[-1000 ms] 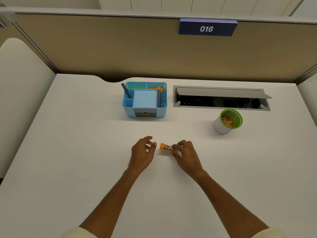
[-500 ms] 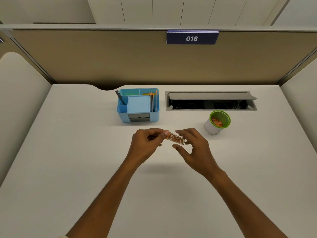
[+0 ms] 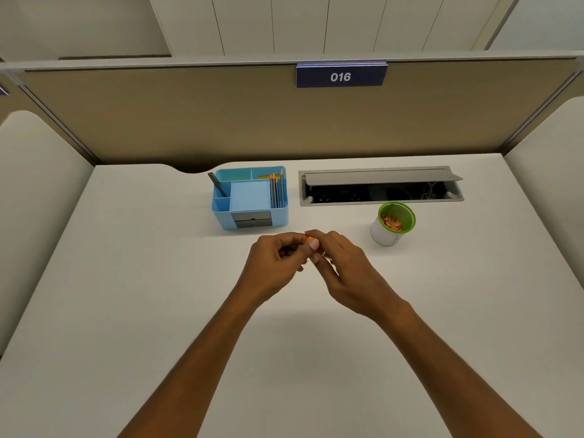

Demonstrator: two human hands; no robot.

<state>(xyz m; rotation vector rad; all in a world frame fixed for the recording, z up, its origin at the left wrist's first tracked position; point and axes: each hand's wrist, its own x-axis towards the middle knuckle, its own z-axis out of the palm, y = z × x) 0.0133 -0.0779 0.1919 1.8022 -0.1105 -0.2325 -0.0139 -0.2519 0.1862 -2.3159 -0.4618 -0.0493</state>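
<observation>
Fingers of left hand and right hand curl round an orange-capped tube. Its body is hidden between them.

Matt desk, plastic organiser, orange plastic cap

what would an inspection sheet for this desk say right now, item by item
surface: white desk, flat and evenly lit.
job's things: small orange-tipped item, held above the desk and mostly hidden by fingers.
clutter: blue organizer with pencils and a dark pen; green-rimmed cup holding orange bits.
grips: left grip and right grip both pinch the item, fingertips meeting.
cables: none on the desk; open hatch is too dark inside to tell.
surroundings: beige partition with sign 016; pale side panels.
</observation>
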